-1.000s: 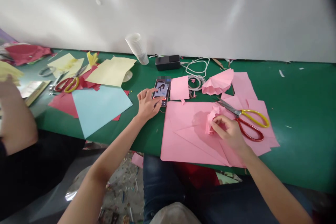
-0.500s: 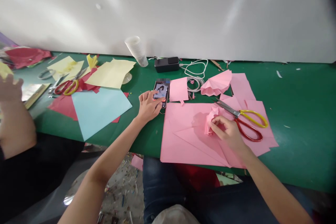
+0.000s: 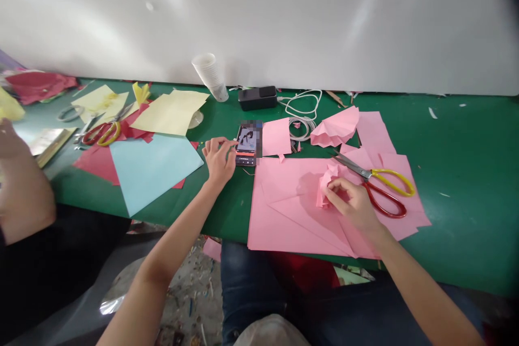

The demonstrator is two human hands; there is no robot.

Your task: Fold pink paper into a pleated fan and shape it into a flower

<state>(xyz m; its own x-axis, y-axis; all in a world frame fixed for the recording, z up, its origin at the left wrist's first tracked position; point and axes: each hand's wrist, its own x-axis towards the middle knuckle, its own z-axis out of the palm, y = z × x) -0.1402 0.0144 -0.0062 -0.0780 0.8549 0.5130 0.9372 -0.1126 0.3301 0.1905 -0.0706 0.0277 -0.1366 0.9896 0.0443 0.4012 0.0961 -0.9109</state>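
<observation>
My left hand [image 3: 220,161] is at the left edge of a phone [image 3: 247,144] lying on the green table, its index finger reaching to the lit screen and its other fingers apart. Between the thumb and fingers of my right hand [image 3: 352,197] is a small piece of folded pink paper [image 3: 327,181]. That hand rests over a stack of pink paper sheets [image 3: 292,216]. Scissors [image 3: 371,174] with one yellow and one red handle lie partly spread on the stack, just beyond my right hand. Behind them is a pleated pink paper fan [image 3: 335,127].
A tilted stack of white cups [image 3: 210,77], a black box [image 3: 257,98] and a coiled white cable [image 3: 302,124] stand near the white wall. On the left lie a light blue sheet [image 3: 156,167], yellow paper [image 3: 172,111] and more scissors [image 3: 101,132], near another person's arm [image 3: 24,189].
My left hand has drawn back leftward, off most of the phone, uncovering its screen. My right hand stays on the folded pink paper. The other person's hand at the left has shifted slightly.
</observation>
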